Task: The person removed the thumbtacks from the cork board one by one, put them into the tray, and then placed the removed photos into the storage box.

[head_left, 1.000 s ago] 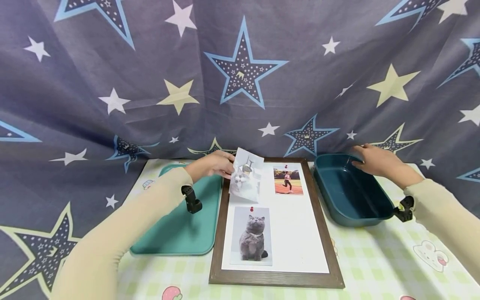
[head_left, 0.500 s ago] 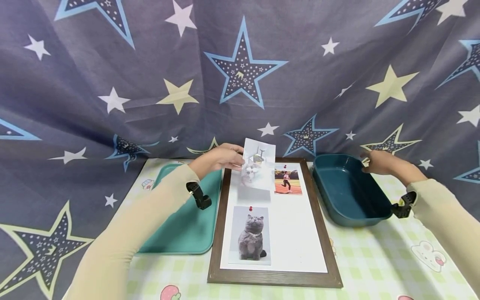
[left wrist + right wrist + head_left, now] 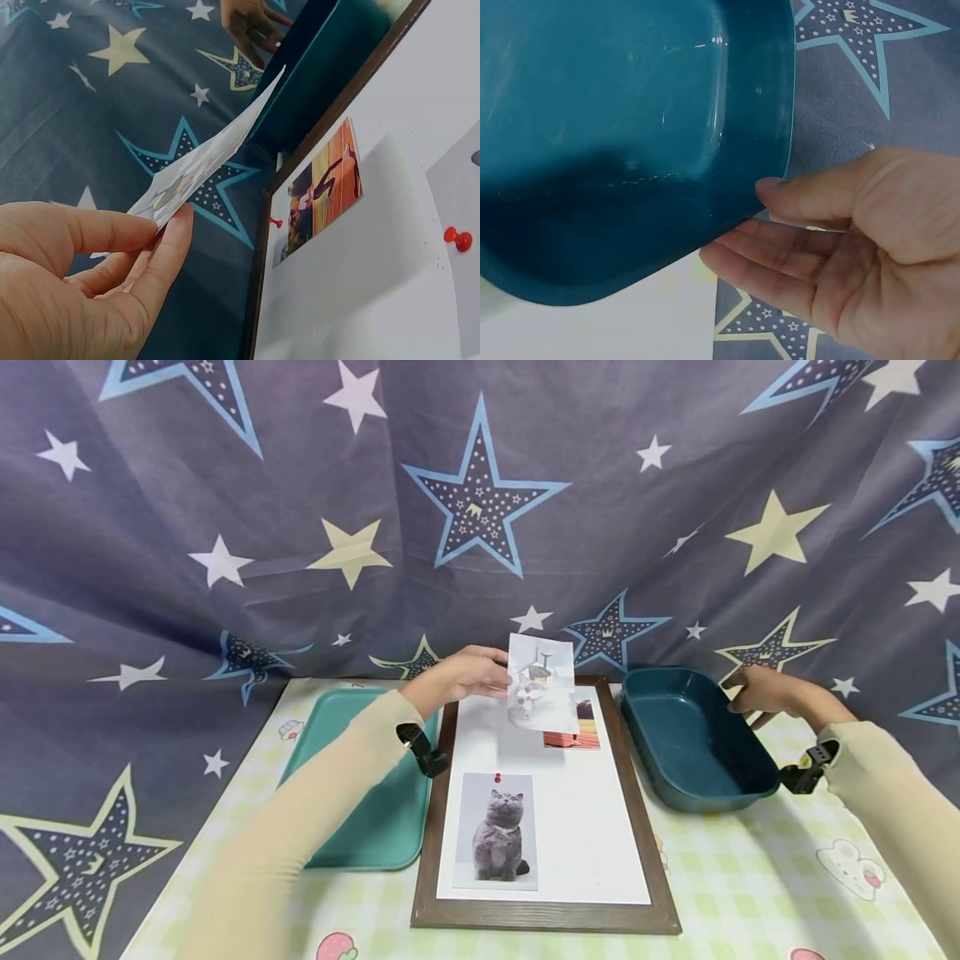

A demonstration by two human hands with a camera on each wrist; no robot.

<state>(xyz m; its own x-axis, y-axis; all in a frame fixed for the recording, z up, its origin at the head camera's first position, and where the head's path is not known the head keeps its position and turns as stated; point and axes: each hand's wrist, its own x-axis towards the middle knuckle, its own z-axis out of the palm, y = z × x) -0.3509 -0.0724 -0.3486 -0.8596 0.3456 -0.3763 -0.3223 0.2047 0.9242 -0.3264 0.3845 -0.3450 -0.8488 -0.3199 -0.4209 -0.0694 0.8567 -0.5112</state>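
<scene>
My left hand point(image 3: 468, 675) pinches the left edge of a photo print point(image 3: 542, 689) of a white cat between thumb and fingers. The print hangs above the upper part of a brown-framed white board point(image 3: 585, 835), covering part of a photo of a runner point(image 3: 573, 740). Lower on the board, a grey cat photo point(image 3: 498, 839) carries a red pushpin point(image 3: 497, 777) at its top. To the right, my right hand point(image 3: 768, 693) grips the far right corner of a dark teal bin point(image 3: 667, 797), thumb point(image 3: 810, 196) at the rim and fingers against the outside.
Left of the board lies a green tray point(image 3: 375, 839), partly behind my left forearm. A checked tablecloth point(image 3: 750, 893) covers the table. Behind everything hangs a star-patterned curtain point(image 3: 300, 468). In the left wrist view, another red pushpin point(image 3: 275, 222) stands at the runner photo's top.
My left hand has lifted the cat print off the board's upper left and carried it right, over the runner photo. My right hand has closed onto the bin's corner.
</scene>
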